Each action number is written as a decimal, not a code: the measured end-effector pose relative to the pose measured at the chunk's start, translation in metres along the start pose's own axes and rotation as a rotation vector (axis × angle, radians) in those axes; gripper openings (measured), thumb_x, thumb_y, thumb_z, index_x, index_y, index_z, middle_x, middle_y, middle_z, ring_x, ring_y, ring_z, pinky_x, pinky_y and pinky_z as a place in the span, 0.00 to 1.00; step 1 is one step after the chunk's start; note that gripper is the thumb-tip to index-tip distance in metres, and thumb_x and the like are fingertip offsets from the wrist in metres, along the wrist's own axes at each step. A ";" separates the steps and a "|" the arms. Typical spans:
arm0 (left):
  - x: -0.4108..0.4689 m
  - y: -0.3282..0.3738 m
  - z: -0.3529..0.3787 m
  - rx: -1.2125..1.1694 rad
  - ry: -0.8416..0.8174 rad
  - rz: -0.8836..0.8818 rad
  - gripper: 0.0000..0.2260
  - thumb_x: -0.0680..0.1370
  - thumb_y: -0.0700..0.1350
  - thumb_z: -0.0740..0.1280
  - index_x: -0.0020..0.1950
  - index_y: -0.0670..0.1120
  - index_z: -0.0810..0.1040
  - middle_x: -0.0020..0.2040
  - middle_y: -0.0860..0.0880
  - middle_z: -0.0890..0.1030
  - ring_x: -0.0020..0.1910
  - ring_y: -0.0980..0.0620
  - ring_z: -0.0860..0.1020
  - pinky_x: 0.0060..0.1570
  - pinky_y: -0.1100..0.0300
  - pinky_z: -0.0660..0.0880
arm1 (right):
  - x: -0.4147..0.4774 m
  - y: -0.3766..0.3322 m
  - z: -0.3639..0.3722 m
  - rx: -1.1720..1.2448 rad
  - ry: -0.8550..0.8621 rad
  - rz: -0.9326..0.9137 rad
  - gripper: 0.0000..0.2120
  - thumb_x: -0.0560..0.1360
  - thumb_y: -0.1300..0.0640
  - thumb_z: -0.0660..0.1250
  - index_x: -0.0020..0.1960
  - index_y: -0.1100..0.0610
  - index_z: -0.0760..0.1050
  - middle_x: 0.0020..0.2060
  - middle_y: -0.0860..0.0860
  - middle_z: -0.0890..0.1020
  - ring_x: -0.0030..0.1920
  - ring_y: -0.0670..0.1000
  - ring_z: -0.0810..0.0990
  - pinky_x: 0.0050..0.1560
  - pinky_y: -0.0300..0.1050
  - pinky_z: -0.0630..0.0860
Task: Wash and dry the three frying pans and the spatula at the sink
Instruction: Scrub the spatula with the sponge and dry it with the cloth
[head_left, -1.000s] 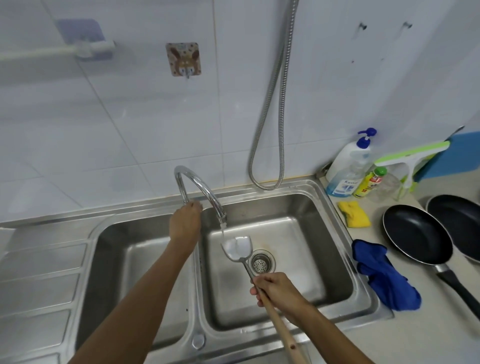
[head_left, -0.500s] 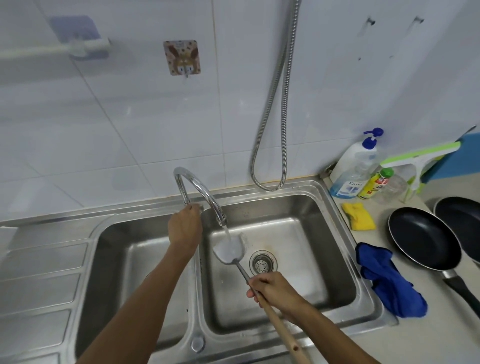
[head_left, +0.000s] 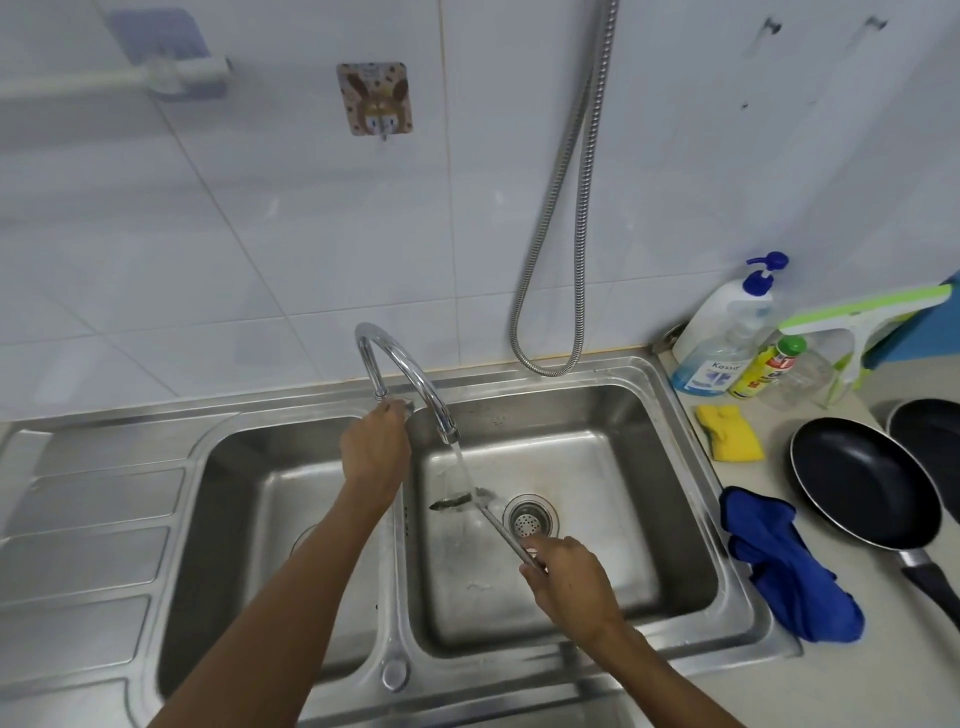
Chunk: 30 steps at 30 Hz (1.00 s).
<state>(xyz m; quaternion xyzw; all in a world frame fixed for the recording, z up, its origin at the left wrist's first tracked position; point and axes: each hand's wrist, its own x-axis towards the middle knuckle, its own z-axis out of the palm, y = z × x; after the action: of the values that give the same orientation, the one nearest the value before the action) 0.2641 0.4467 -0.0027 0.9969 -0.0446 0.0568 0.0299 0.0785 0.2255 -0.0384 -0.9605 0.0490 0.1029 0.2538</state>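
Observation:
Water runs from the curved tap (head_left: 410, 369) into the right basin of the steel sink (head_left: 691, 467). My right hand (head_left: 569, 587) grips the spatula (head_left: 498, 525) by its metal shaft, with its blade turned edge-on under the stream beside the drain (head_left: 530, 519). My left hand (head_left: 375, 452) is closed on the tap handle at the tap's base. Two black frying pans lie on the counter at the right: one whole (head_left: 865, 480), one cut off by the frame edge (head_left: 930, 441). A third pan is not in view.
A yellow sponge (head_left: 730, 434) and a crumpled blue cloth (head_left: 784, 564) lie between sink and pans. Soap dispenser (head_left: 722, 332), small yellow bottle (head_left: 766, 366) and green-white squeegee (head_left: 867, 317) stand at the back right. A metal shower hose (head_left: 576, 218) hangs down the tiled wall. Drainboard (head_left: 78, 545) on the left.
The water flow has grown into a full stream. My right hand has rotated the spatula, so its blade went from flat and face-up to edge-on, and has slid up the handle toward the blade.

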 end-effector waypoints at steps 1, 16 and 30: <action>-0.001 0.000 -0.001 0.002 -0.008 0.003 0.10 0.75 0.40 0.74 0.56 0.49 0.83 0.52 0.49 0.87 0.36 0.41 0.85 0.31 0.57 0.77 | -0.002 0.000 0.001 -0.010 0.006 -0.028 0.13 0.77 0.50 0.67 0.62 0.46 0.77 0.47 0.48 0.85 0.48 0.50 0.81 0.47 0.42 0.76; 0.009 -0.001 -0.019 0.032 -0.092 -0.009 0.13 0.84 0.50 0.60 0.57 0.49 0.84 0.47 0.45 0.86 0.46 0.41 0.85 0.41 0.53 0.78 | -0.011 0.019 0.008 0.077 -0.010 0.080 0.11 0.76 0.49 0.70 0.58 0.45 0.79 0.43 0.47 0.87 0.45 0.49 0.83 0.46 0.41 0.74; 0.024 -0.004 -0.031 -0.001 -0.161 0.074 0.10 0.83 0.44 0.64 0.58 0.46 0.84 0.51 0.40 0.85 0.50 0.37 0.84 0.49 0.47 0.79 | -0.005 0.007 -0.008 0.984 -0.342 0.590 0.11 0.79 0.61 0.63 0.50 0.67 0.81 0.36 0.56 0.85 0.32 0.49 0.75 0.35 0.43 0.75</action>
<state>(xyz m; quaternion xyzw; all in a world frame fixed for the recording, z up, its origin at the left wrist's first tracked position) 0.2849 0.4503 0.0309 0.9959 -0.0838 -0.0225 0.0244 0.0739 0.2155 -0.0334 -0.6458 0.3142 0.2873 0.6338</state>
